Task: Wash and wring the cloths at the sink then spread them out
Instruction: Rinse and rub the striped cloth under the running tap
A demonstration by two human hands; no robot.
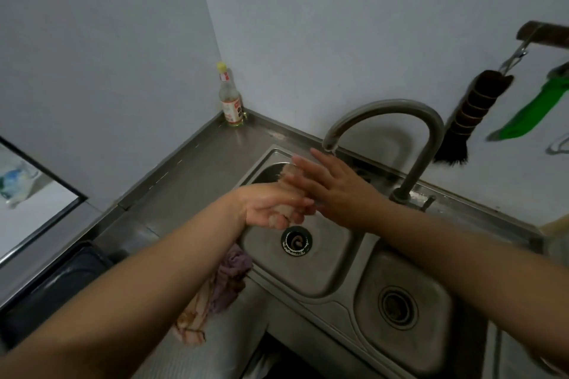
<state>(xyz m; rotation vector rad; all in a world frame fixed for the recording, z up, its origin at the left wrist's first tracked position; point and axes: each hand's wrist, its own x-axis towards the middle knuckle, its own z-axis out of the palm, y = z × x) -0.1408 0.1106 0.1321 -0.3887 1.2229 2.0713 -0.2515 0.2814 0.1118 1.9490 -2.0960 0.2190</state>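
Observation:
Over the left basin of the steel sink (323, 274), both hands work a small pale pink cloth (288, 177) under the tap spout (331, 141). My left hand (271, 206) lies under the cloth with its fingers curled round the lower end. My right hand (332, 188) presses on the cloth from the right with straight fingers. Most of the cloth is hidden between the hands. A crumpled purple and pink cloth (221, 283) lies on the counter by the sink's left edge, partly under my left forearm.
The curved tap (425, 138) rises behind the basins. A bottle with a yellow cap (231, 101) stands in the counter's far corner. A dark brush (465, 120) and a green item (535, 111) hang on the right wall. A dark stove top (52, 286) lies left.

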